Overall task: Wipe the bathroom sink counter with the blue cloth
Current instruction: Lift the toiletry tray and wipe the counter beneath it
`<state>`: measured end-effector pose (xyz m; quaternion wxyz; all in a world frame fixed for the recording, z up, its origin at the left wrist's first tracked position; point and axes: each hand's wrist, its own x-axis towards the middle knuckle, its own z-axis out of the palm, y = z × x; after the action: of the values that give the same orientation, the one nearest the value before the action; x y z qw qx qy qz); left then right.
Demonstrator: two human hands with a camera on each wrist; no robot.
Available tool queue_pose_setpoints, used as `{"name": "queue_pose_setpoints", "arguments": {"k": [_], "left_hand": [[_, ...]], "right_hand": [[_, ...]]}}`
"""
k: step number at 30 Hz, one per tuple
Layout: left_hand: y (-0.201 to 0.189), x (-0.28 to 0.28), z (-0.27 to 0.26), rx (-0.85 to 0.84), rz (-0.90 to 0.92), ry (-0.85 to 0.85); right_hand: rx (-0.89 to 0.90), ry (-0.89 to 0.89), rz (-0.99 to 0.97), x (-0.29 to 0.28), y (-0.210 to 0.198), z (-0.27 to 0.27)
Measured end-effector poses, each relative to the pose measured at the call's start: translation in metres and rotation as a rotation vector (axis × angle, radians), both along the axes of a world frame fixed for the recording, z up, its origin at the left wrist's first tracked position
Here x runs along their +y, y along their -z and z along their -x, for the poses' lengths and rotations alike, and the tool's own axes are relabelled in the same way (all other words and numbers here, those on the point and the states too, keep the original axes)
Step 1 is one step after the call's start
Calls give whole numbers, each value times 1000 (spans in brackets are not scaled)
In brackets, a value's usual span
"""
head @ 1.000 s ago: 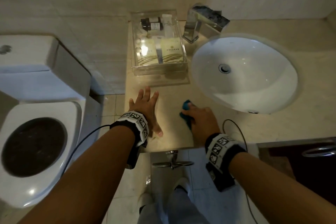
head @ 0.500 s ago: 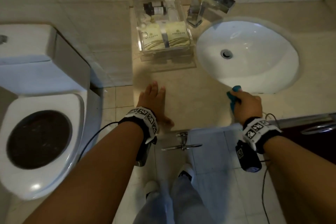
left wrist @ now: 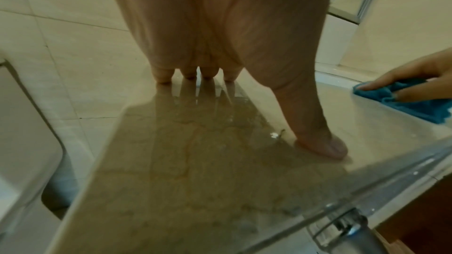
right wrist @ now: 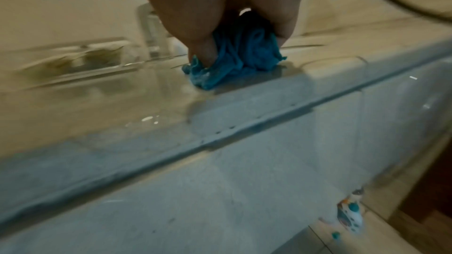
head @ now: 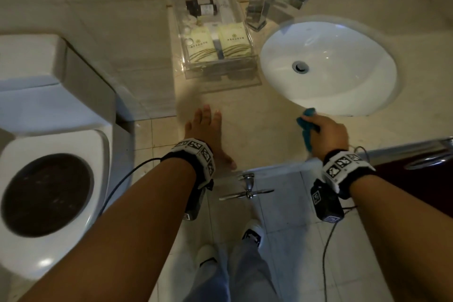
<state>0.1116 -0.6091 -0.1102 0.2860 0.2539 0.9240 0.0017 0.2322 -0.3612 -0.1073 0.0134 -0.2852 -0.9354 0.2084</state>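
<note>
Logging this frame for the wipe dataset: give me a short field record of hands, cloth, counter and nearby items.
left hand: flat on the counter, fingers straight, holds nothing
right hand: grips the bunched blue cloth
cloth position: on the counter, near its front edge, just in front of the sink basin
counter surface: glossy beige stone, looks wet around the left hand
other items: clear tray of toiletries left of the basin, chrome faucet behind it, toilet off to the left
</note>
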Motion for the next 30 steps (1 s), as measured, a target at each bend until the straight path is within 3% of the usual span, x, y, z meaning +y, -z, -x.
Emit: {"name": "queue_pose_setpoints", "arguments": {"k": [2,6,8,10,12,14,16,17,25,27,30], "left_hand": [[-1,0,1,1,-2,-2],[-3,1,1,-18,5,-8],[-3,1,1,-16,2,-11],[-3,0,1,-20,-10,-13],[-5,-1,1,-26,-21,-19],[-7,0,1,-30,-29,-26],[-9,0,0,-48,-32,-37],[-10,1,0,-50,-30,-40],[-11,2,-2,-36,-22,-56],[-9,1,-1,-35,-29,-55],[-8,0,-1,-46,-32,-47]], "right_hand": [[-28,17,-32,-6,0,-10],[93,-265,45,-45,9,-16],[61,-398,116,-38,12,-17],[4,-399,144,-10,9,-17],[48,-252,82,24,4,-19],[47,54,39,54,0,-28],[-26,300,17,65,-1,-39],[-42,332,9,60,-2,-41],[40,-281,18,-49,9,-26],[100,-323,2,-42,11,-17],[101,-174,-72,-23,10,-1]]}}
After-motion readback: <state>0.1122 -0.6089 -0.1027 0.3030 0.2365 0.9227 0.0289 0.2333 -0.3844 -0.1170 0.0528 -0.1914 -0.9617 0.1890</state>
